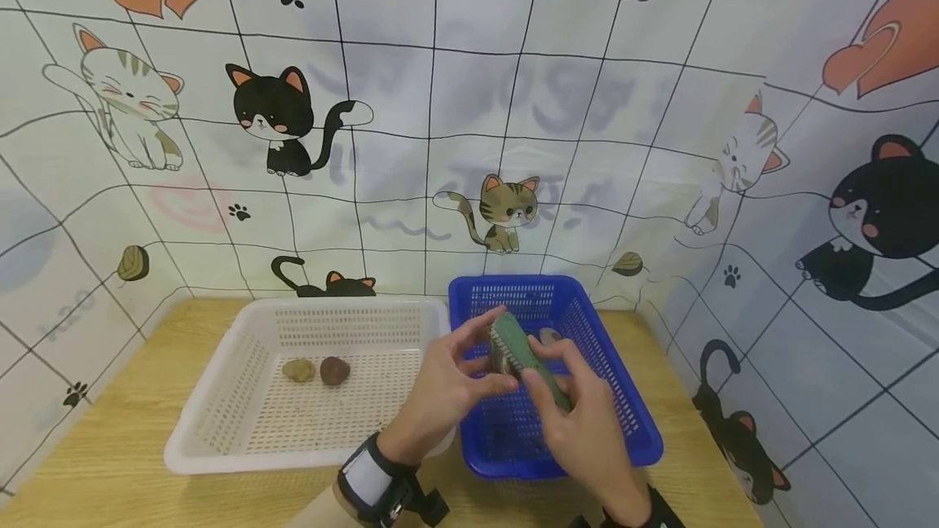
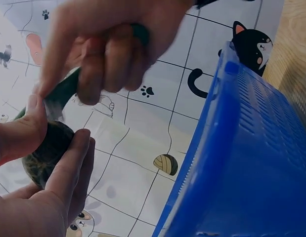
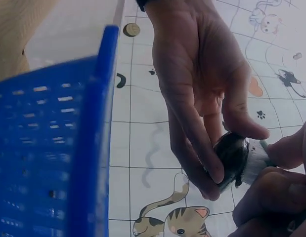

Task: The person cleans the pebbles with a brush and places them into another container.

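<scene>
Scrubbing seems in hand: the left hand (image 1: 456,375) clamps its fingers on a dark stone (image 2: 50,148), the right hand (image 1: 588,422) on a green brush (image 1: 519,344); the next stroke likely needs the stone steady.

Brush (image 1: 526,353): handle of green plastic, smooth, low sheen; bristles (image 3: 255,165) pale, fine and densely set. Dark stone (image 2: 48,150): hard, smooth surface, glossy where light strikes it. Blue basket (image 2: 224,192): moulded plastic, perforated walls, glossy rim. White basket (image 1: 315,461): perforated plastic, smooth rim. Brown stone (image 1: 335,371): smooth. Yellowish stone (image 1: 299,370): uneven, matt. Table (image 1: 95,422): wood-grain surface. Wall covering (image 1: 396,92): thin printed sheet, soft sheen, slightly rippled.
</scene>
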`<state>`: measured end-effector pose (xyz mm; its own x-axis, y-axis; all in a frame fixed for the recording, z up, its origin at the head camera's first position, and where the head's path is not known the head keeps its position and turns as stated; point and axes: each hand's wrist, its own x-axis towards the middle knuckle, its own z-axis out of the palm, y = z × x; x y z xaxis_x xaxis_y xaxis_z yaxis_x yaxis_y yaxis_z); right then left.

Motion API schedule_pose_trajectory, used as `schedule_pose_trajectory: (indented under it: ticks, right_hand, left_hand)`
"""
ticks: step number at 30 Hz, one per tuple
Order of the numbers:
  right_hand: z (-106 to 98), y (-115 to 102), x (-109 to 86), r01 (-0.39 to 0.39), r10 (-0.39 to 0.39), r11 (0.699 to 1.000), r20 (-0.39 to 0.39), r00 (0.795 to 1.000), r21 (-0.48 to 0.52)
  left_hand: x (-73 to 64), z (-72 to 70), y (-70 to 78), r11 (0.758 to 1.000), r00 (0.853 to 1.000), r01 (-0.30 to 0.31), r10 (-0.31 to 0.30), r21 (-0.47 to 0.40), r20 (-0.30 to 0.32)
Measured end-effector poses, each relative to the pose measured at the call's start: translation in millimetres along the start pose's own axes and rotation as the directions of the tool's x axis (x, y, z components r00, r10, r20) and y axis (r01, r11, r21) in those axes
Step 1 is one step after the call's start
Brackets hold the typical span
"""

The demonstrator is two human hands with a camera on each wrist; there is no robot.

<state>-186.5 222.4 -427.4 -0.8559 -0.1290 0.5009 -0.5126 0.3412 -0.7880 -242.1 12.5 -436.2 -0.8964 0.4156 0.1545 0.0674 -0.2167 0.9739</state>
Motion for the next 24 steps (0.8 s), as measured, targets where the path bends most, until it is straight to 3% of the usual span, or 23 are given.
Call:
schedule_pose_trajectory:
  ticks: [3,7,15,19,24]
  right_hand:
    - [-1,3,9.1,0.039,-0.040,0.998,-0.011,0.999,-0.038]
    - [-6,8,16.3,0.001,-0.002,0.999,-0.031,1.000,-0.044]
    - [-7,2,0.6,-0.083,0.083,0.996,0.001,0.997,0.024]
    - [-2,-3,-0.9,-0.042,0.040,0.999,0.040,0.998,0.034]
    - [0,4,14.2,0.024,-0.024,1.000,0.010,1.000,-0.017]
  left_hand:
    - [-0.3,0.8,0.1,1.000,1.000,-0.009,0.009,0.013,0.011]
    - [-0.1,1.3,0.3,1.000,1.000,-0.011,0.011,-0.005,0.018]
    - [-0.3,-2.6,2.5,1.000,1.000,-0.006,0.006,-0.024,-0.012]
    - [-0.5,-1.9,1.7,0.999,1.000,-0.009,0.009,-0.031,-0.006]
    - [-0.7,4.9,-5.3,0.998,0.999,0.007,-0.005,-0.059,0.046]
